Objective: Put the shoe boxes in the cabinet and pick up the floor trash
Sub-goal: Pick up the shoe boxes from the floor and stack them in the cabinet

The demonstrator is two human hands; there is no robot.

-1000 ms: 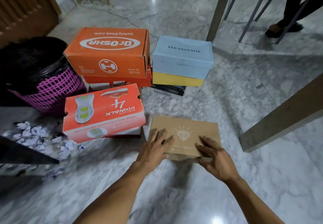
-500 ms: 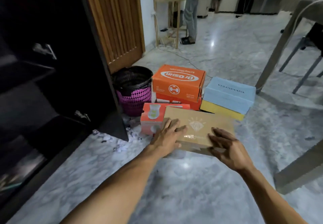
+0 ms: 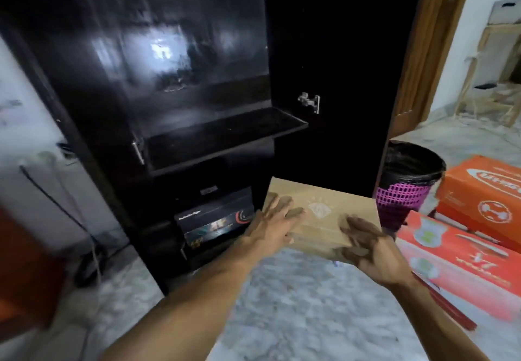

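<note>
Centrally, left hand [image 3: 275,226] and right hand [image 3: 372,250] clasp a brown box [image 3: 321,214] before the black cabinet [image 3: 197,84], whose lower compartment holds a dark box [image 3: 215,224]; lined bin [image 3: 408,180] at right.

Your whole view is motion-blurred. The orange shoe box [image 3: 485,191] runs off the right edge, its logo cut short. The label on the dark box [image 3: 217,225] in the cabinet [image 3: 197,50] is possibly lettering, unreadable.

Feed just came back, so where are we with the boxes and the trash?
Done: one dark box already sits low in the black cabinet. In hand: the brown box, held between left hand and right hand at the cabinet. Left: the orange boxes on the floor; trash isn't visible now.
</note>
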